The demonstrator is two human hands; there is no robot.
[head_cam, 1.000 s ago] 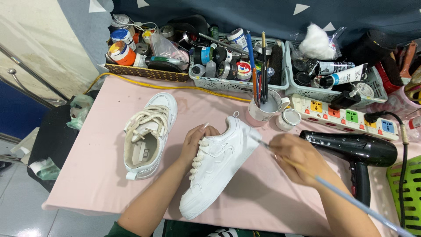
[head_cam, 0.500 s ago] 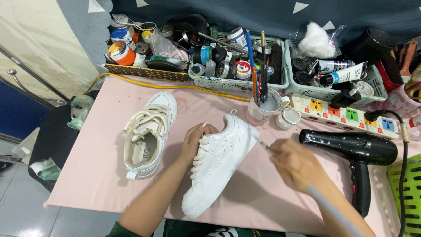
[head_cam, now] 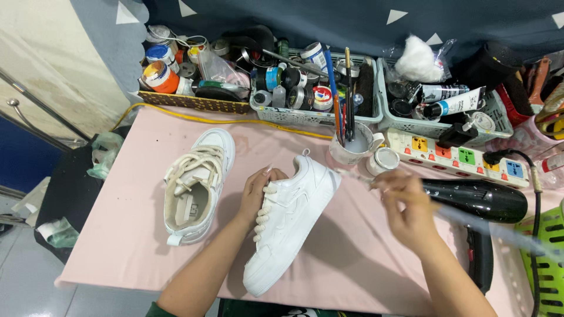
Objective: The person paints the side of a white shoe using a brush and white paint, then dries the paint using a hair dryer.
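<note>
A white sneaker [head_cam: 291, 226] lies tilted on its side in the middle of the pink table [head_cam: 358, 264]. My left hand [head_cam: 258, 191] is tucked into its opening and steadies it. To the right of the shoe, my right hand [head_cam: 405, 205] grips a thin paintbrush [head_cam: 493, 232] with a long pale handle, blurred from motion. The brush tip points toward a small round jar [head_cam: 382, 159] beside a white cup [head_cam: 352, 147]. The matching sneaker [head_cam: 197, 185] with cream laces rests upright to the left.
A black hair dryer [head_cam: 479, 202] lies right of my right hand. A power strip [head_cam: 455, 155] sits behind it. Baskets [head_cam: 317, 114] crowded with paint jars, tubes and brushes line the back edge. A green basket [head_cam: 543, 258] stands at the far right.
My right hand has lifted the brush off the sneaker's heel side and swung it up and right, toward the small jar. The left hand and both sneakers stay put.
</note>
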